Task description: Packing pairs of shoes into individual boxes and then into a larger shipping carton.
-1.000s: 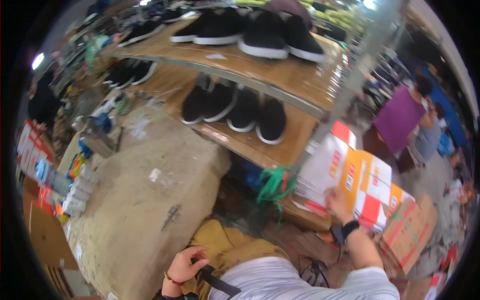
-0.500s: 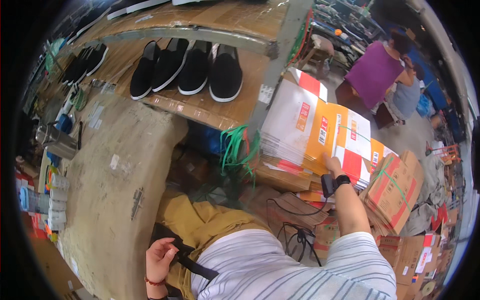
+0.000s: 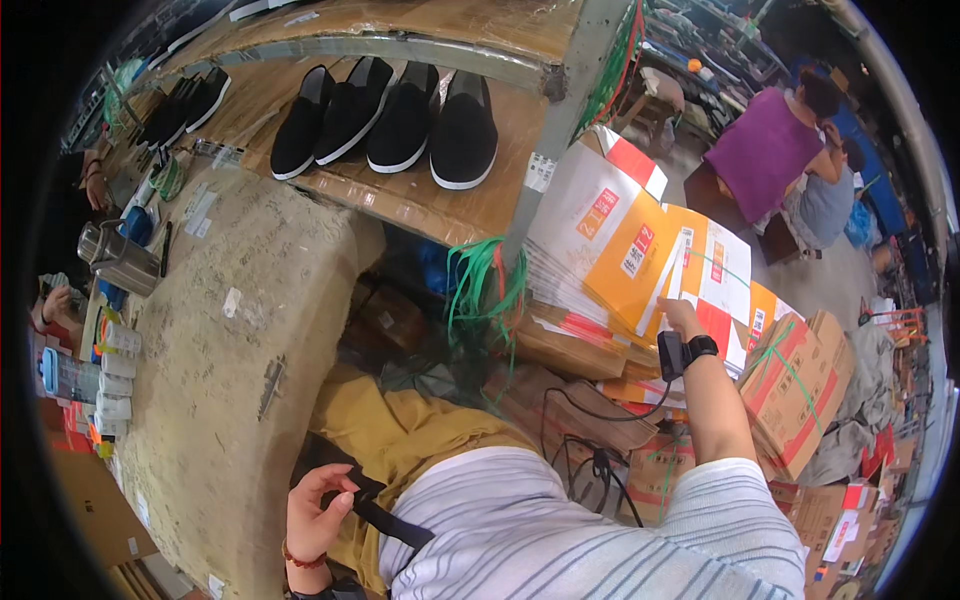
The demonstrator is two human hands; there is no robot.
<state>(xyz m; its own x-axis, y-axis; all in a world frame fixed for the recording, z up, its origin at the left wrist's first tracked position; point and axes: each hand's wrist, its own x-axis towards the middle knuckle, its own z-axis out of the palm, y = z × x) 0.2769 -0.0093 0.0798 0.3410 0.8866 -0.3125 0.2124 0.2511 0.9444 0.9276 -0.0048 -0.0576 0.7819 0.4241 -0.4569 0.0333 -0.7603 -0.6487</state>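
My right hand (image 3: 682,320), wearing a black wrist device, has its fingers closed on the near edge of a flattened cardboard box (image 3: 652,302) in an orange and white stack. The held edge stands a little apart from the boxes to its left, which fan out. My left hand (image 3: 318,512), with a red bead bracelet, hovers by my waist over yellow-brown cloth (image 3: 420,440). Its fingers are loosely bent, the thumb apart from them, and nothing shows between them. Just beside it lies a black strap (image 3: 390,520).
A worn worktable (image 3: 220,360) stands on my left, with a metal jug (image 3: 125,262) along its far side. Black slip-on shoes (image 3: 464,130) line a shelf ahead. Tied brown cartons (image 3: 800,390) lean at right. A person in purple (image 3: 765,150) sits beyond. Black cables (image 3: 600,465) hang below.
The view has shifted slightly. My right hand has drawn up the edge of a flattened box, opening a gap in the stack. My left hand has barely moved. Another person's hands now show at far left.
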